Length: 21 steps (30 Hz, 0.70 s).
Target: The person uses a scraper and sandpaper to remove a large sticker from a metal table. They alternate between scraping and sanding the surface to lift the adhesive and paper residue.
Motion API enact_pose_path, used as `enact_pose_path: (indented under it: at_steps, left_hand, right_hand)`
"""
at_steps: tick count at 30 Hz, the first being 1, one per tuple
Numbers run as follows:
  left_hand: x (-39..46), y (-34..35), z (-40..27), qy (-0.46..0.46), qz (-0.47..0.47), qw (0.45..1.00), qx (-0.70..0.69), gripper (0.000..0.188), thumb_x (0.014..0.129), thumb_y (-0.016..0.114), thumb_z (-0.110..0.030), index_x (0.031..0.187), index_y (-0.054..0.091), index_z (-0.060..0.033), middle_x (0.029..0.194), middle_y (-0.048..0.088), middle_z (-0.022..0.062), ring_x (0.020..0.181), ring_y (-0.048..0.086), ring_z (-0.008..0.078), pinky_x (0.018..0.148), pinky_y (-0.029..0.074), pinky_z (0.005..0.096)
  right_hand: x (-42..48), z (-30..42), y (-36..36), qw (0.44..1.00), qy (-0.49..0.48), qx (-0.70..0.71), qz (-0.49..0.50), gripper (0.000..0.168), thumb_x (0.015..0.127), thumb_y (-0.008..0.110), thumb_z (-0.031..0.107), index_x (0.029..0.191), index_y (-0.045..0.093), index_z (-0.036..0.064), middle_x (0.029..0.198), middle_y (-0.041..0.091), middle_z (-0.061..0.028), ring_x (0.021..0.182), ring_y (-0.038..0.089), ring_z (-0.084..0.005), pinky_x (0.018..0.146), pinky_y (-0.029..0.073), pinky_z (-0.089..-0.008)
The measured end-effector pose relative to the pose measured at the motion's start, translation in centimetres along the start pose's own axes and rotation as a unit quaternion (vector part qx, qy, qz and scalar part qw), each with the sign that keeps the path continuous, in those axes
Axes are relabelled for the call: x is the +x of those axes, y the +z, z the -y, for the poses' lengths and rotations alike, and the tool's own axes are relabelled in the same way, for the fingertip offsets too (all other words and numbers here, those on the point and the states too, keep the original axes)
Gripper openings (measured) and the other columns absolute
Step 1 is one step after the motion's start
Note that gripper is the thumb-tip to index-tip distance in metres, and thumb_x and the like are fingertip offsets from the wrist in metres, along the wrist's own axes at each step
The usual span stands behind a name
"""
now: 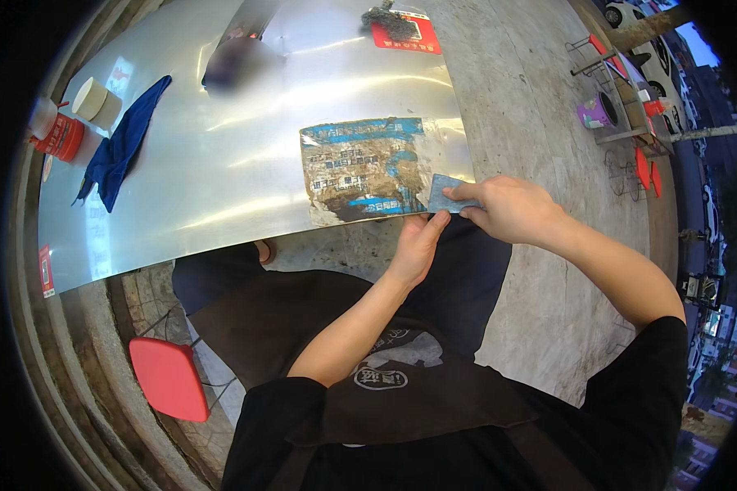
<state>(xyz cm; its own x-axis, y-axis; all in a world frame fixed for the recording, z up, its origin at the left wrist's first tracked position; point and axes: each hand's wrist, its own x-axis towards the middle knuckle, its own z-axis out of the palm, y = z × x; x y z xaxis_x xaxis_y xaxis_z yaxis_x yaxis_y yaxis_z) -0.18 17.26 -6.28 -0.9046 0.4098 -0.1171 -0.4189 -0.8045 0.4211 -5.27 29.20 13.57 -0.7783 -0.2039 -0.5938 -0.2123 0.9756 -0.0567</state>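
Observation:
A worn board with torn, stained printed paper [365, 172] lies at the near edge of a shiny metal table [239, 147]. My right hand [513, 205] pinches a small grey-blue flat piece [445, 193], its kind unclear, against the board's right end. My left hand [419, 242] grips the near edge of the board close to that piece, thumb on top and fingers mostly hidden under the edge. A dark blue cloth [126, 144] lies crumpled on the left of the table.
At the left stand a pale cup [90, 98] and a red container [64, 138]. A dark tangled scourer [393, 24] lies on a red sticker [427, 40] at the far right corner. A red stool [169, 378] is at lower left; a purple bucket [597, 112] stands right.

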Motion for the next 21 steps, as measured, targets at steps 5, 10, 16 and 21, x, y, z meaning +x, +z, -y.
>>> enact_pose_path:
  at_steps: [5, 10, 16, 21]
  left_hand:
    - [-0.1, 0.0, 0.0, -0.002, -0.002, 1.000, -0.001, 0.044, 0.107, 0.058, -0.016, 0.147, 0.040, -0.0131, 0.146, 0.049, 0.0036, 0.135, 0.046, 0.0168, 0.116, 0.036, 0.0420]
    - [-0.1, 0.2, 0.0, 0.014, 0.020, 1.000, 0.010, 0.044, 0.108, 0.056, -0.017, 0.148, 0.039, -0.0122, 0.146, 0.049, 0.0045, 0.136, 0.047, 0.0181, 0.117, 0.035, 0.0420]
    - [0.1, -0.3, 0.5, 0.027, 0.014, 0.999, 0.038, 0.045, 0.108, 0.056, -0.019, 0.148, 0.038, -0.0115, 0.144, 0.050, 0.0058, 0.136, 0.047, 0.0190, 0.119, 0.034, 0.0423]
    - [-0.2, -0.2, 0.2, 0.022, 0.015, 0.999, 0.045, 0.046, 0.107, 0.059, -0.021, 0.147, 0.039, -0.0097, 0.143, 0.050, 0.0056, 0.135, 0.048, 0.0186, 0.118, 0.035, 0.0418]
  right_hand:
    - [0.4, 0.5, -0.8, 0.999, -0.009, -0.023, 0.021, 0.038, 0.097, 0.064, 0.027, 0.135, 0.067, 0.022, 0.108, 0.076, -0.0112, 0.105, 0.071, -0.0324, 0.089, 0.057, -0.0440]
    - [0.2, 0.7, -0.9, 1.000, 0.005, 0.003, 0.022, 0.037, 0.098, 0.064, 0.026, 0.134, 0.067, 0.021, 0.111, 0.075, -0.0114, 0.107, 0.070, -0.0320, 0.090, 0.057, -0.0441]
    - [-0.1, 1.2, -0.7, 0.999, 0.017, 0.026, 0.024, 0.036, 0.099, 0.062, 0.027, 0.134, 0.067, 0.018, 0.115, 0.074, -0.0108, 0.111, 0.069, -0.0313, 0.092, 0.057, -0.0445]
    - [0.1, 1.1, 0.2, 0.998, 0.038, 0.046, 0.015, 0.036, 0.100, 0.061, 0.027, 0.134, 0.067, 0.018, 0.118, 0.073, -0.0105, 0.113, 0.068, -0.0309, 0.093, 0.056, -0.0441]
